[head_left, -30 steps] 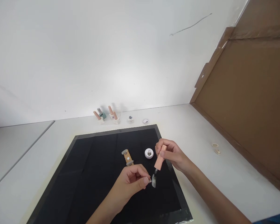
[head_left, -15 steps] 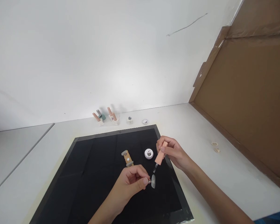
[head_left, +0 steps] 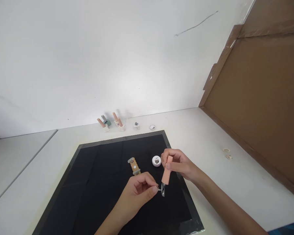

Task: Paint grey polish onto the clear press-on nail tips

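My left hand (head_left: pixel 138 192) pinches the short metal stem of a nail tip holder (head_left: pixel 159 189) between thumb and fingers. On the stem's end sits a clear, oval false nail tip (head_left: pixel 163 193). In my right hand (head_left: pixel 180 163) is a nail polish brush (head_left: pixel 167 173) with a peach handle, pointed downward. Its bristles meet the nail tip, though the exact contact is hard to make out. A small round white jar (head_left: pixel 156 161) stands just left of my right fingers. Behind my left hand, partly covered by it, lies a tan stand with grey nail tips (head_left: pixel 134 165).
Both hands are over a black mat (head_left: pixel 100 182) on a white table (head_left: pixel 201 137). Nail polish bottles (head_left: pixel 120 125), a small clear pot (head_left: pixel 136 126) and a lid (head_left: pixel 152 127) line the wall. Two small round pieces (head_left: pixel 227 155) lie right, beside a cardboard panel (head_left: pixel 259 98).
My right hand has lowered the brush, bringing its bristles from above the nail tip down onto it. My left hand has barely moved, and the nail tip now looks narrower and shinier.
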The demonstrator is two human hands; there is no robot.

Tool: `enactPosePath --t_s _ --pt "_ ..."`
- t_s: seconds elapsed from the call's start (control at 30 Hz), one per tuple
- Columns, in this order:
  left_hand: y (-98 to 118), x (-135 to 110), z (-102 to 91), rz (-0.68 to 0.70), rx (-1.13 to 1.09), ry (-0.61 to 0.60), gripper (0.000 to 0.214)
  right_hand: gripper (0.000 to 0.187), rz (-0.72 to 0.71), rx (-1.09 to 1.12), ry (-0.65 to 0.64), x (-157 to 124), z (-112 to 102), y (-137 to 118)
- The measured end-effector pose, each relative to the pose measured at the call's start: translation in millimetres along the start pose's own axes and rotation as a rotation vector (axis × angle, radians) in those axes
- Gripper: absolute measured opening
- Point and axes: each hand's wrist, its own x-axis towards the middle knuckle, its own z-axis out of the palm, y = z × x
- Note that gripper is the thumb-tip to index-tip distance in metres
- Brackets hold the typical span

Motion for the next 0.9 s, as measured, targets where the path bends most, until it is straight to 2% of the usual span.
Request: enactPosePath --t_s 0.3,0.67,0.9 --pt "-6.2 -1.3 0.3 0.038 -0.012 -0.020 0.015 0.017 0.006 -0.058 0.093 1.9 -5.2 4.0" --pt "-5.0 -2.2 1.5 0.036 0.013 -0.030 0.017 0.016 0.003 -0.010 0.128 2.6 -8.2 2.2" --pt "-7.9 -1.5 0.5 0.064 0.090 -0.001 0.016 0.021 -0.005 0.030 0.042 0.9 -6.4 0.7"
